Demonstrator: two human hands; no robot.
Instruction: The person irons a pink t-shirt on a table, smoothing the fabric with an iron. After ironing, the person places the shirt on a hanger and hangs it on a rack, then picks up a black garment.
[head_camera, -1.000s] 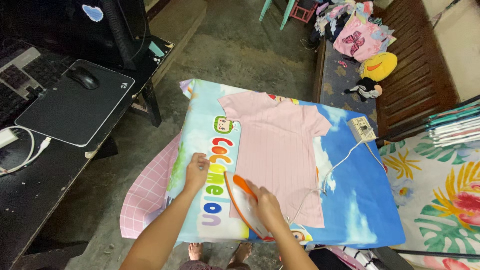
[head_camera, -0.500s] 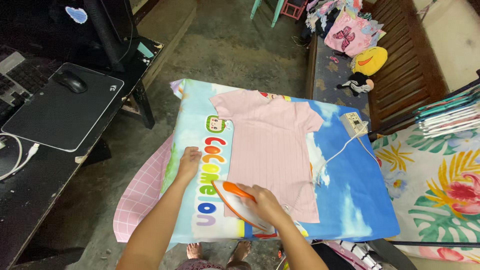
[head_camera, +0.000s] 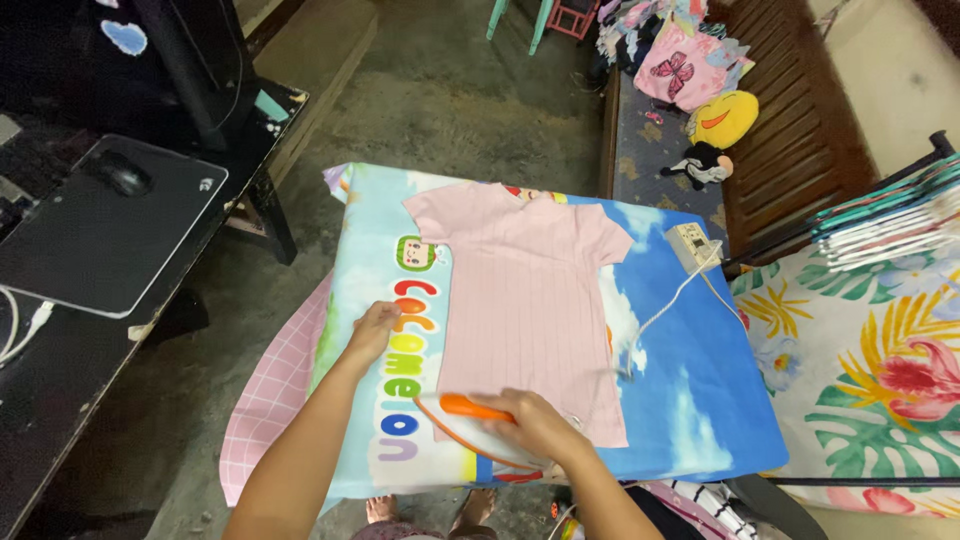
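Right hand: we are seeing our right hand (head_camera: 535, 425) wrapping its grip around the orange handle of the clothes iron (head_camera: 470, 432), fingers closed on it.
Iron: it is lying soleplate down at the near hem of the pink ribbed T-shirt (head_camera: 520, 300), at its left corner.
Left hand: our left hand (head_camera: 373, 330) is resting on the cartoon-printed cover (head_camera: 690, 400), just left of the shirt, fingers curled loosely and holding nothing.
Shirt: it is lying flat, neck away from us, on the blue cover.
Cord: the white cord (head_camera: 665, 305) is running from the iron's back across the shirt's right edge to a white power strip (head_camera: 690, 245) at the far right corner.
Left side: a dark desk (head_camera: 60, 370) is carrying a black mouse pad (head_camera: 95, 235) and a mouse (head_camera: 122, 175), well apart from the cover.
Right side: a floral sheet (head_camera: 870, 380) is lying close by; beyond it, a wooden bench (head_camera: 800, 130) is carrying a yellow plush toy (head_camera: 722, 118).
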